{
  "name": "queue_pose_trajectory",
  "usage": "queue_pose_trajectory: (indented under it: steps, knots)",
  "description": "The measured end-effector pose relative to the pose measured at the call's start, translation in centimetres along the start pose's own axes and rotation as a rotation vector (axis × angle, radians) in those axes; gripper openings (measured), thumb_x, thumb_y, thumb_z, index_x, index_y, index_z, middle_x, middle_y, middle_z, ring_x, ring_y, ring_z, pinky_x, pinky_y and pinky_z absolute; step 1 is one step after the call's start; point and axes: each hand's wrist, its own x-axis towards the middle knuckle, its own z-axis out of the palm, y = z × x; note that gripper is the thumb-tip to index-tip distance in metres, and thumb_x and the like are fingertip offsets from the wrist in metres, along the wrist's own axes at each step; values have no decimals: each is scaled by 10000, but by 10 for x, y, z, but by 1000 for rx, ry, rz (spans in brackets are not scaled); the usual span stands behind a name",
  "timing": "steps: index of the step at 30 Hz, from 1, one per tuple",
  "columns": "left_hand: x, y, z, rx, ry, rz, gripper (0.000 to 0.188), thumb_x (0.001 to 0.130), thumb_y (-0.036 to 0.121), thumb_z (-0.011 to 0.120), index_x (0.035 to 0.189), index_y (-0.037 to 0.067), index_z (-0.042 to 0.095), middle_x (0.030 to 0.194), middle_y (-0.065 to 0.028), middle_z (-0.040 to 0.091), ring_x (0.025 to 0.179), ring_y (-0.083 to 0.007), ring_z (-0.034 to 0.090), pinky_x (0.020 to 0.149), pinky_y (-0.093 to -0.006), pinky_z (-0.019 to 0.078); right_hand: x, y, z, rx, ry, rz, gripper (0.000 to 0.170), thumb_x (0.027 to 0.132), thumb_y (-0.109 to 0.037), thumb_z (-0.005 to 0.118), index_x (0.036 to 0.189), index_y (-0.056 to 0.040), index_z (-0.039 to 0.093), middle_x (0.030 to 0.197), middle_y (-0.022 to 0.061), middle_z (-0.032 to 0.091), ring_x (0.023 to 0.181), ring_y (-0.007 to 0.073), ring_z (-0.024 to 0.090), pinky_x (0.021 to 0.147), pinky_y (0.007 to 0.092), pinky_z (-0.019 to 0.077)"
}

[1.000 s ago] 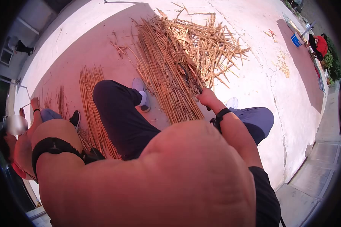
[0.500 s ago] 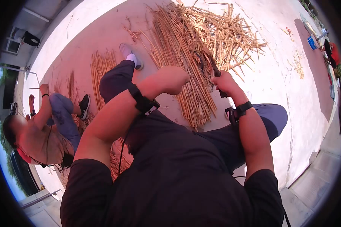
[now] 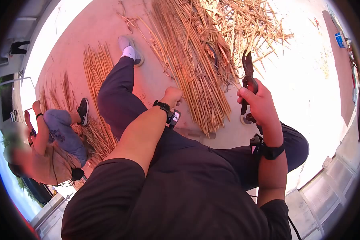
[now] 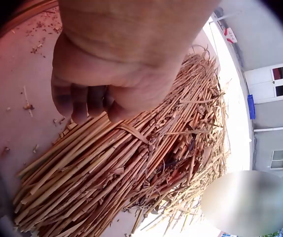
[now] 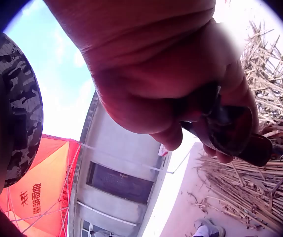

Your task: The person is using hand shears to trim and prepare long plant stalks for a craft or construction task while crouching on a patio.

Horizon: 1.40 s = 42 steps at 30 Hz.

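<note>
In the head view my right hand (image 3: pixel 264 105) grips dark pruning shears (image 3: pixel 249 70) by the handles, curved blades pointing away from me toward the loose stalks. The right wrist view shows my fingers wrapped around the shears' handles (image 5: pixel 230 126). My left hand (image 3: pixel 173 96) holds nothing, and its fingers hang loosely curled beside the near part of a long bundle of dry stalks (image 3: pixel 196 76). In the left wrist view that hand (image 4: pixel 117 84) overlaps the stalks, whose cut ends (image 4: pixel 38 192) lie toward the lower left.
Beyond the bundle spreads a messy heap of dry stalks (image 3: pixel 248 24). A second row of stalks (image 3: pixel 97 66) lies left of my outstretched leg (image 3: pixel 120 88). Another person (image 3: pixel 48 156) sits close on my left. A blue bucket (image 3: pixel 340 40) stands far right.
My right hand has lifted the shears off the stalks and back toward me. My left arm has come down from near the camera, and its hand has drawn back from over the bundle.
</note>
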Motion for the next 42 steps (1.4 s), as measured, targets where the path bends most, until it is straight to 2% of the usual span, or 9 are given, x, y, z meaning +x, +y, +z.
queue_pose_trajectory:
  steps: [3,9,12,15,17,19,27,30,42]
  knots:
    - [17,-8,20,34,18,-68,80,885,39,591,805,38,585,718,-93,585,567,-213,563,479,-363,407,-2,1,-5,-4,23,24,213,942,-176,669,1052,-8,599,826,29,646,722,103,601,651,275,480]
    - [139,-83,30,-148,184,163,96,925,66,526,844,73,577,665,-75,517,513,-213,494,443,-386,381,-7,-5,-14,64,47,70,199,947,-165,661,1068,-28,580,835,19,633,782,93,594,702,264,471]
    - [270,-175,10,-40,-54,545,134,952,91,486,876,67,594,692,-81,514,534,-229,492,470,-413,411,-8,-7,-13,73,63,64,221,954,-161,656,1108,-23,577,847,20,642,785,95,584,703,263,471]
    - [129,-52,24,-264,157,-22,110,967,131,528,941,56,605,725,-80,524,569,-236,495,523,-425,448,-8,-11,-15,90,65,71,264,951,-157,667,1147,-7,573,873,23,645,786,94,574,705,261,471]
    - [128,-49,27,-175,206,-26,188,991,208,570,1093,58,616,864,-85,565,698,-241,530,611,-445,480,-9,-13,-15,127,61,81,279,945,-148,673,1159,-1,570,889,22,640,781,91,567,704,258,469]
    - [107,-30,29,-266,153,-118,379,918,192,670,1206,-45,598,1180,-166,642,1029,-274,616,846,-423,499,-9,-15,-15,137,62,76,290,941,-136,675,1171,4,567,901,19,638,774,84,558,698,252,465]
    - [107,-14,34,-414,57,-192,428,1005,233,598,1347,-18,544,1343,-160,582,1084,-336,587,888,-530,475,-5,-14,-14,132,80,112,284,924,-90,663,1172,14,572,881,6,627,734,70,532,678,245,456]
    - [127,-28,33,-407,124,-155,349,935,205,679,1180,-37,625,1133,-159,667,989,-300,633,822,-507,499,-4,-14,-15,135,87,121,269,917,-76,660,1157,12,578,872,5,625,731,70,532,675,245,454]
    - [124,-17,44,-427,205,-212,261,901,155,674,1083,-31,697,1054,-150,686,941,-285,636,822,-447,502,-5,-16,-12,126,94,125,243,913,-58,657,1136,1,583,844,2,617,718,68,532,659,245,452]
